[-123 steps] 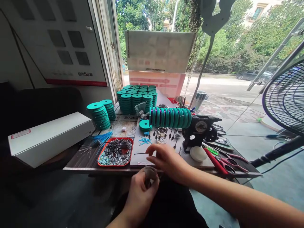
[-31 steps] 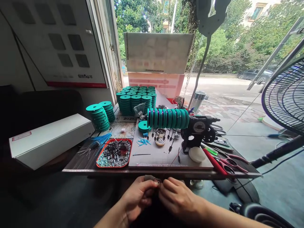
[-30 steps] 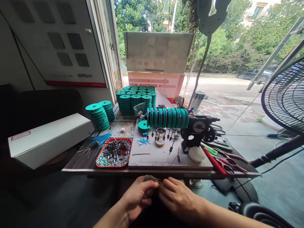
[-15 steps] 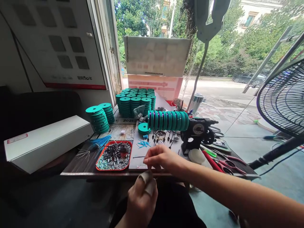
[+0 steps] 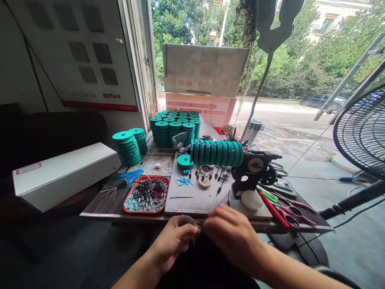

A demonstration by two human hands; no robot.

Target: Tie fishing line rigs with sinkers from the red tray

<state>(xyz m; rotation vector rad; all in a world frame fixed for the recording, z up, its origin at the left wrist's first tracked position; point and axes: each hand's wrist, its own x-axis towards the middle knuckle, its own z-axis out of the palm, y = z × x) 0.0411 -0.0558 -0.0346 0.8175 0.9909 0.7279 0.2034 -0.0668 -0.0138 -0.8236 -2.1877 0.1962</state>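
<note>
My left hand is closed in a pinch in front of the table's edge, with pale wrapping on its fingers. Something small and dark shows at its fingertips, too small to name. Close beside it on the right, my right hand has its fingers bent together, and whatever they hold is hidden. A short dark strand lies on the white board just beyond the hands. Above the board, a row of teal spools sits on a black hand-cranked winder. Several weights hang on leads from the spools.
A red-rimmed tray of small metal parts and tubes stands left of the board. Blue tubes and a small dish of beads lie on it. Scissors are at right, stacked teal spools behind, a white box at left.
My right hand has come back from over the board toward my body. My left hand has turned and moved up beside it. The dark strand stays on the board. The view has shifted slightly.
</note>
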